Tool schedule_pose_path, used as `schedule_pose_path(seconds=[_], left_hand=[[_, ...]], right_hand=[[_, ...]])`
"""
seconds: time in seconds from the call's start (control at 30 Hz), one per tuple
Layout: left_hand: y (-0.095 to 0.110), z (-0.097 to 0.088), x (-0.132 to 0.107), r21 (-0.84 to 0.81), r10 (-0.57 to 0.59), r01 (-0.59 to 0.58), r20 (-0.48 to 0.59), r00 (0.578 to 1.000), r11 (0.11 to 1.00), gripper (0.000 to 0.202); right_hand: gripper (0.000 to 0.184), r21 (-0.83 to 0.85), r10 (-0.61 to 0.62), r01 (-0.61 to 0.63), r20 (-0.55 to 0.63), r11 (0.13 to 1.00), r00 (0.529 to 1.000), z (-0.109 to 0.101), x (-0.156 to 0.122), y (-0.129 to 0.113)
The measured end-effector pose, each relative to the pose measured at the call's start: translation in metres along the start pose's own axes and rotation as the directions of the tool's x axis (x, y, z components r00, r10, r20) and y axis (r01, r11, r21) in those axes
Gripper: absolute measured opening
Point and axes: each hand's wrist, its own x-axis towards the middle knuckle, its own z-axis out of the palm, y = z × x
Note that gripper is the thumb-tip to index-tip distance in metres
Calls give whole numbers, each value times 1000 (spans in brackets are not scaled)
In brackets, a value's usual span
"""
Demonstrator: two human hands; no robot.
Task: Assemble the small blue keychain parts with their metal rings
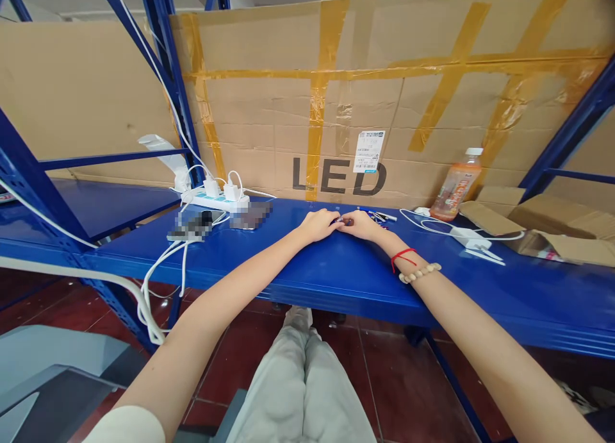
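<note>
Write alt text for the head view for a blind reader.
The person's left hand and right hand together hold a small dark object over a blue shelf. A power strip lies left, an orange bottle right.

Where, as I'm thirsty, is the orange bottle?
In the head view, the bottle stands on the blue shelf by the cardboard, right of the right hand, behind the white charger.

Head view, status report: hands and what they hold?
Left hand and right hand both pinch small dark item on blue metal shelf. Loose pens just behind.
</note>
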Motion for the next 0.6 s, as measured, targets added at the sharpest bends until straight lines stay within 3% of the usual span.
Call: schedule_pose_path(seconds=[0.43, 0.6], left_hand=[[-1, 2, 1, -7, 23, -24, -12, 1000, 1000, 29], [0, 2, 2, -37, -43, 43, -25, 999, 998, 31]], right_hand=[[22, -36, -4, 4, 21, 999, 1000, 2, 4, 3], [22, -67, -18, 13, -70, 998, 997, 2, 3, -1]])
